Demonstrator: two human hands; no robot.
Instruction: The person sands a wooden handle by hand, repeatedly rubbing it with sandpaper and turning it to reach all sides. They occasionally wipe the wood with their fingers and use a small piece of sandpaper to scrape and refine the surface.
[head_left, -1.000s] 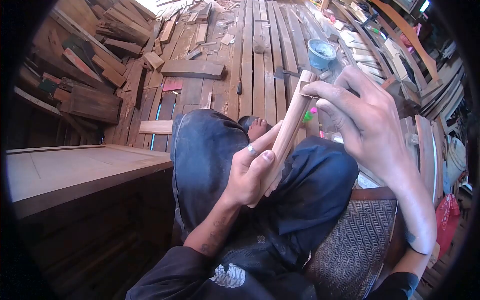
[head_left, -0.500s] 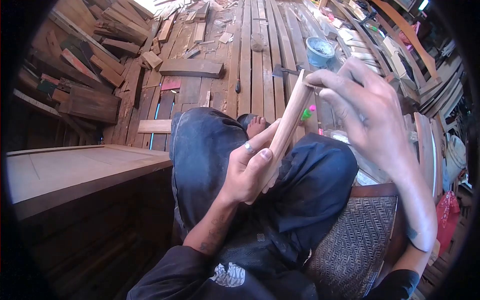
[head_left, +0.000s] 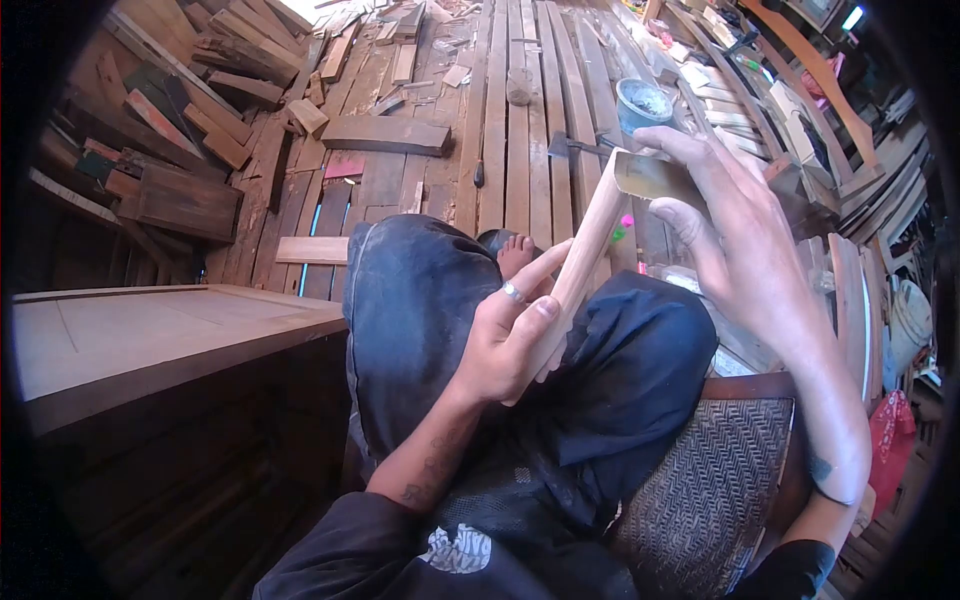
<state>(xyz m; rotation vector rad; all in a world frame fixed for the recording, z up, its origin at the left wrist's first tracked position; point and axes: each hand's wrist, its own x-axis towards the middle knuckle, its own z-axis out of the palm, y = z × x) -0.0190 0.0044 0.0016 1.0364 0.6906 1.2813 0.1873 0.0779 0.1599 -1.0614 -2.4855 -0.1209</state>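
Note:
My left hand (head_left: pixel 512 340) is wrapped round a pale wooden piece (head_left: pixel 590 245), thumb on its near face and fingers behind. The piece slants up and to the right above my lap. My right hand (head_left: pixel 730 215) pinches a thin, slightly bent sheet of sandpaper (head_left: pixel 652 178), its fingers above and thumb below. One end of the sheet meets the upper end of the wooden piece. The palm hides the sheet's other end.
A light wooden panel (head_left: pixel 170 335) stands at my left. Wood offcuts (head_left: pixel 215 130) are piled beyond it. A thick block (head_left: pixel 387 135), an axe-like tool (head_left: pixel 575 147) and a blue bucket (head_left: pixel 643 103) are on the plank floor. A woven seat (head_left: pixel 710 480) lies at lower right.
The sandpaper's flat face now shows between my right fingers and thumb; before, it was hidden. The wooden piece and my left hand have shifted slightly right, and its upper end is a little lower.

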